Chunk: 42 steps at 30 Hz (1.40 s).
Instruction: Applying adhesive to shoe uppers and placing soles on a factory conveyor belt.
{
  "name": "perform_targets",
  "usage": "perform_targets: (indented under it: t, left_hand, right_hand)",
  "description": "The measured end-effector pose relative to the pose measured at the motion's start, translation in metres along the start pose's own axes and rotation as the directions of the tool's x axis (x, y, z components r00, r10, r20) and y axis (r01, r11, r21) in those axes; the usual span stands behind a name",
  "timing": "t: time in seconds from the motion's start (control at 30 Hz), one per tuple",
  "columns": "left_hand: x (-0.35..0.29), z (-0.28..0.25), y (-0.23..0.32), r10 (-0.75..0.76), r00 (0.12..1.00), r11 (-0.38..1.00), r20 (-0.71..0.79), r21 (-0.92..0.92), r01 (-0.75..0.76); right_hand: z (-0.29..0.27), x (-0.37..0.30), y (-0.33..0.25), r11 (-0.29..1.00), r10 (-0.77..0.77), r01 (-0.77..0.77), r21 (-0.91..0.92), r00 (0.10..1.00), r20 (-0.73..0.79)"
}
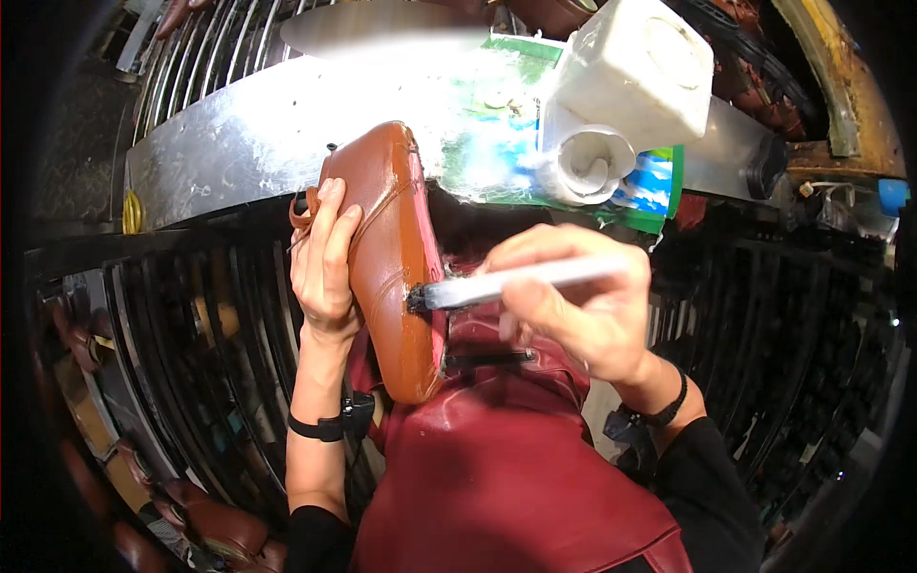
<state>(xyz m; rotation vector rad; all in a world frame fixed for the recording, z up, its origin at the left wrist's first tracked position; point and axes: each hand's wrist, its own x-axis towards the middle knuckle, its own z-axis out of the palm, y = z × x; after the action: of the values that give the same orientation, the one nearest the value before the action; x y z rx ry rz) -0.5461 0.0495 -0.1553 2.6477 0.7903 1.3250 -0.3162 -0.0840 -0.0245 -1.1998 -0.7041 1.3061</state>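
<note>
My left hand (325,258) is closed around a brown leather shoe (382,286), its fingers spread over the upper near the laces. The shoe lies tilted with its toe toward me, and a pinkish strip runs along the sole edge that faces right. In my right hand (597,310) is a brush (521,283) with a pale handle, slightly blurred. Its dark bristles touch the shoe's side just above the sole edge. A glossy, wet-looking band shows along that edge.
Beyond the shoe runs a metal bench top (239,124). On it stand a white cup (594,164) and a white plastic jug (640,67), over a green-and-blue sheet (506,105). Barred racks flank me. More brown shoes (224,525) sit low at left. A red apron (478,477) covers my lap.
</note>
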Motion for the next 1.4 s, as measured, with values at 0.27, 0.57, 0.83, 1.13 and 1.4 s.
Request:
perform_targets:
  t: [0.27,0.57,0.83,1.13,1.4]
  left_hand:
    - [0.040,-0.015,0.014,-0.145,0.977,0.989,0.155,0.044,0.140]
    - [0.108,-0.030,-0.005,-0.287,0.899,0.944,0.330,-0.063,0.324]
    - [0.168,-0.031,-0.031,-0.299,0.770,0.772,0.564,-0.332,0.542]
    - [0.090,-0.005,-0.071,-0.536,0.707,0.198,0.462,-0.745,0.637]
    - [0.009,-0.009,0.004,-0.661,0.555,-0.081,0.505,-0.783,0.617]
  right_hand:
    - [0.002,0.000,-0.029,0.752,-0.489,0.612,-0.246,0.767,0.415]
    - [0.004,0.037,-0.077,0.604,-0.585,0.729,-0.322,0.680,0.442]
    - [-0.014,0.104,-0.075,0.510,-0.720,0.797,-0.324,0.601,0.347]
    - [-0.067,0.033,0.016,0.931,-0.350,0.270,-0.246,0.850,-0.393]
    - [-0.085,0.039,0.056,0.734,-0.607,0.243,-0.635,0.653,-0.453]
